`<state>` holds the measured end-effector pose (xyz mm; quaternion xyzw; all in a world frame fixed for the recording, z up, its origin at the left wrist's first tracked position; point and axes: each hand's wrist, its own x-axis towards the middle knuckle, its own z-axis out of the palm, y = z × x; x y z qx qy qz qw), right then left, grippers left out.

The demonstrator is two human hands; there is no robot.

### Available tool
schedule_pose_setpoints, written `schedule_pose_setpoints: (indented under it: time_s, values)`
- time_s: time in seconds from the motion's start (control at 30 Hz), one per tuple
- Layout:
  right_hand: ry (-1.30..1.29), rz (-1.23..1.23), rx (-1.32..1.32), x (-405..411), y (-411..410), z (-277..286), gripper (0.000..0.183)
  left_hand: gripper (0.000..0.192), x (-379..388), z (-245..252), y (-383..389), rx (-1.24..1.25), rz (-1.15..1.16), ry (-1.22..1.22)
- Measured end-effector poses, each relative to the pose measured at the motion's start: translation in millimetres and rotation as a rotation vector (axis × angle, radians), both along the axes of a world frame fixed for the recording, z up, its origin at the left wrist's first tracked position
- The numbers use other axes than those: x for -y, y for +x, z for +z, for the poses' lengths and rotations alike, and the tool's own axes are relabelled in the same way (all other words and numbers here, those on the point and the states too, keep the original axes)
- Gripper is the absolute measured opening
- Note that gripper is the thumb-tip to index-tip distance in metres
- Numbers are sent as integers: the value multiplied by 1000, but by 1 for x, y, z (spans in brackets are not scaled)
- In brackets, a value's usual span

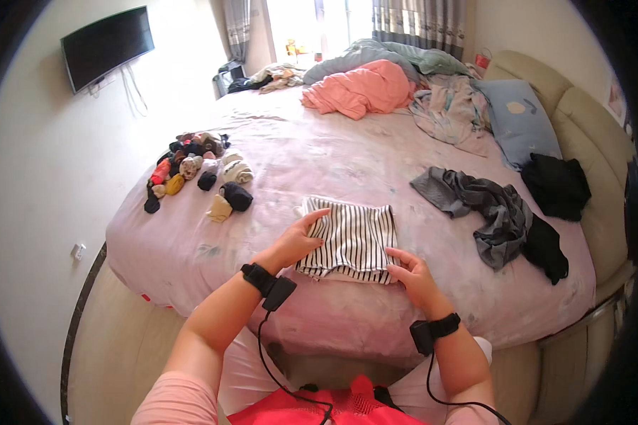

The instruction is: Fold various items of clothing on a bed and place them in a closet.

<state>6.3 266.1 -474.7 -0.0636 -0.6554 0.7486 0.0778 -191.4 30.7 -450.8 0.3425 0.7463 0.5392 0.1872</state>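
Observation:
A black-and-white striped garment (pixel 353 239), folded into a rough rectangle, lies flat on the bed in front of me. Along its left edge my left hand (pixel 296 240) grips the cloth, thumb and index finger spread on top. My right hand (pixel 417 279) holds the opposite edge near the lower corner between thumb and fingers. A bit of pale cloth peeks out from under the garment's upper left corner. Both wrists wear black straps with cabled boxes.
Several rolled socks and small clothes (pixel 191 164) are heaped on the left of the bed (pixel 329 154). Crumpled grey clothing (pixel 489 212) and a folded black garment (pixel 557 186) lie right. A coral quilt (pixel 364 87) and a blue pillow (pixel 521 119) occupy the far side, before the padded headboard (pixel 590 127).

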Motion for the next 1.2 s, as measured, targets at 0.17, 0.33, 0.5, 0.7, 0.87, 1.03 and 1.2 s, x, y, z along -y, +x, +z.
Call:
schedule_pose_setpoints:
  time_s: [0.17,0.33,0.5,0.7,0.87,1.03,1.2]
  values:
    - [-45,44,-12,-8,0,-13,41,68,17,21,-2,-33,-52,67]
    - [-47,-41,20,-9,1,-17,28,68,91,29,-23,139,52,-49]
    - [-6,-52,22,-9,1,-15,21,69,160,0,-68,33,266,10]
    - [7,-47,16,-4,-1,-19,20,66,249,-17,-130,-76,641,63]
    - [80,-107,35,-14,8,-16,20,75,232,9,-130,-71,511,-224]
    - [860,-511,-150,-58,-5,-7,28,76,168,28,-104,-721,1015,-842]
    - [1201,-1082,41,-125,18,3,34,64,68,39,-52,-771,337,-396]
